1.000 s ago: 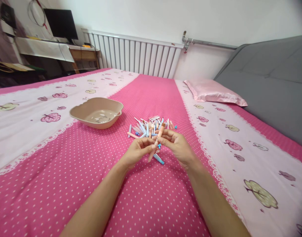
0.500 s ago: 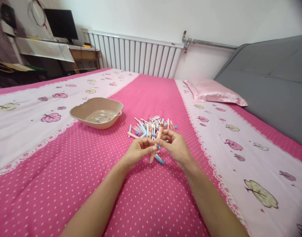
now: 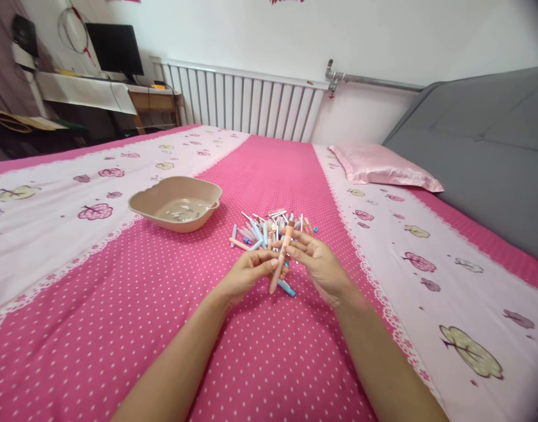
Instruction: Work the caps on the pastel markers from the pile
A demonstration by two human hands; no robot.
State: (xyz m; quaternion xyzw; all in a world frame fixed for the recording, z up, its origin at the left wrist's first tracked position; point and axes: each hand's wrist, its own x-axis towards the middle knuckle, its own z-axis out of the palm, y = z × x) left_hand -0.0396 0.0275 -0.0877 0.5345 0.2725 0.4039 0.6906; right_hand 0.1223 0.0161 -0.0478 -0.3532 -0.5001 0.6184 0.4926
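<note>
Pen (image 3: 281,258), peach-coloured, stands nearly upright between both hands, just above the pink dotted sheet (image 3: 132,305) and in front of the pile (image 3: 269,227) of pens and loose parts. Left hand (image 3: 247,275) pinches its lower half between thumb and fingertips, fingers curled in. Right hand (image 3: 318,262) holds the upper half with thumb and forefinger, the other fingers spread loosely. It looks like the two halves meet between the grips, though the joint is too small to make out.

A blue pen (image 3: 285,287) lies on the sheet just under the hands. A tan bowl (image 3: 176,203) sits well to the left of the pile with a few small pale bits in it. A pink pillow (image 3: 383,167) lies far right by the grey headboard (image 3: 480,146).

Risk as I judge it: both grips are light fingertip pinches, so a twist or pull could let a half slip and drop into the pile, where it would be hard to pick out. Any small inner part could fall and sink into the soft bedding.
</note>
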